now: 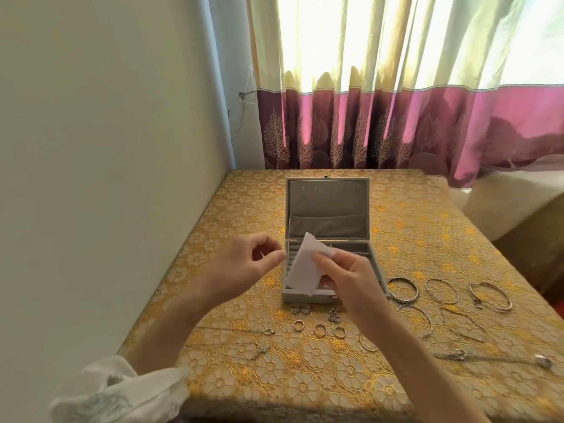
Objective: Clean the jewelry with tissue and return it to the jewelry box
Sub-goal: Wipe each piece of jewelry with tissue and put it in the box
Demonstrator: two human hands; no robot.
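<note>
A grey jewelry box (305, 296) stands open on the table, its lid (328, 183) upright at the back. My right hand (348, 279) holds a white tissue (302, 267) up in front of the box, covering part of the tray. My left hand (244, 264) hovers just left of the tissue with thumb and forefinger curled into a pinch; whether something small sits between them is unclear. Silver jewelry lies loose on the cloth: bangles (392, 280) to the right of the box, rings (298, 325) and small pieces (334, 315) in front, and a thin chain (268, 332) at the left.
The table wears a gold flowered cloth (305, 377). A pale wall (122, 148) runs along its left side and a cream-and-purple curtain (396, 126) hangs behind. A cream cushioned seat (503, 203) sits at the right. More chain with a pendant (457, 355) lies front right.
</note>
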